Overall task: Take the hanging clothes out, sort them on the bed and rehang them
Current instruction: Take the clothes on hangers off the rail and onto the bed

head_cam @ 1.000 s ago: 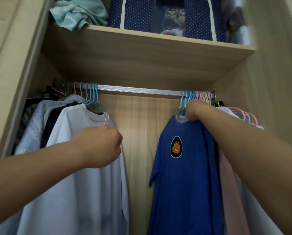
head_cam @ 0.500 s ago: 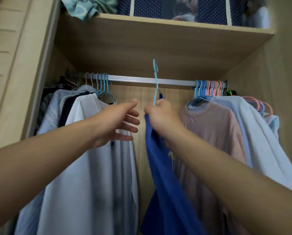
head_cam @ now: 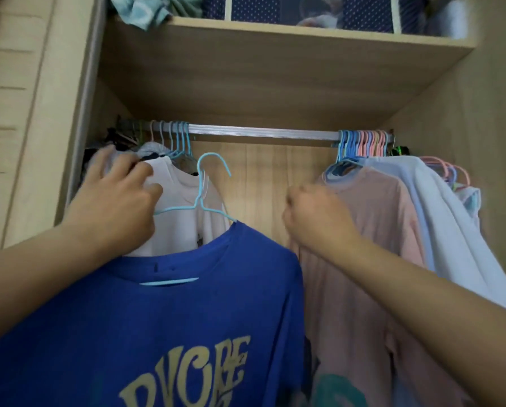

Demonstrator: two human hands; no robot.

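A blue T-shirt (head_cam: 187,318) with yellow lettering hangs on a light blue hanger (head_cam: 205,183), off the rail and low in front of me. My left hand (head_cam: 114,201) covers the hanger's left arm and holds it, fingers lying against a white shirt (head_cam: 184,201) behind. My right hand (head_cam: 313,215) is curled beside the shoulder of a pink shirt (head_cam: 372,230); I see nothing in it. The metal rail (head_cam: 260,133) carries one bunch of hung clothes at its left end and another at its right end.
The rail's middle stretch is bare, with the wooden back panel (head_cam: 269,177) showing. A pale blue shirt (head_cam: 439,215) and pink hangers (head_cam: 445,168) crowd the right side wall. Above the rail is a shelf (head_cam: 275,33) with a dotted storage bag (head_cam: 363,10) and crumpled teal cloth (head_cam: 146,10).
The blue T-shirt has come off the rail, turned to face me and passed from my right hand to my left. My right hand has moved right, to the pink shirt.
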